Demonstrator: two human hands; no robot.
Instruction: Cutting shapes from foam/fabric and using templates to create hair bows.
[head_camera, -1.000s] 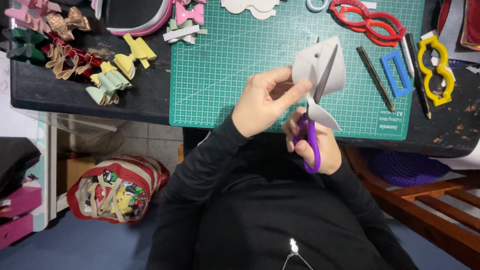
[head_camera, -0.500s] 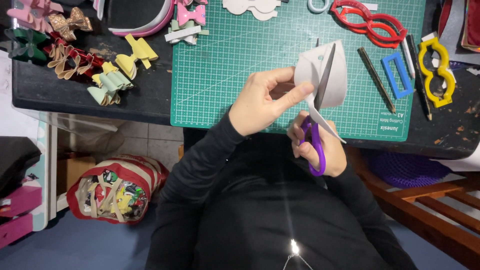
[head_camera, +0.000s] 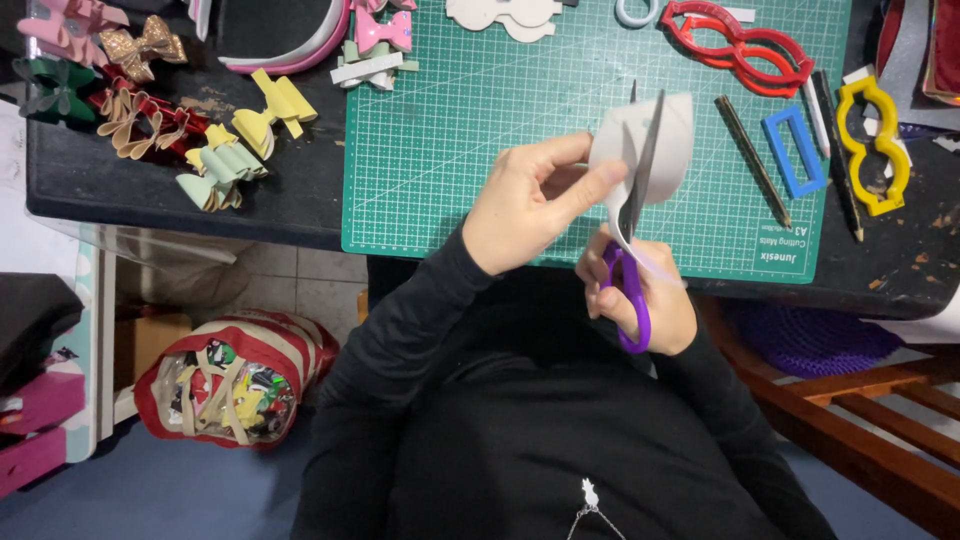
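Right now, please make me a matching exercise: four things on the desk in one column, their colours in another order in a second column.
Things:
1. scissors handle
2. cutting mat
3. rectangular frame
4. figure-eight template at the right edge

Colours:
A. blue
B. yellow
C. purple
D. green

Pairs: 1-C, 2-D, 3-A, 4-B

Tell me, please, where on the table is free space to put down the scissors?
The widest bare patch is the green cutting mat, between the folded bows and the left hand. A smaller one lies on the mat under the pencil, near its lower right corner. The table's far-left end and the mat's right edge, with the templates, are crowded.
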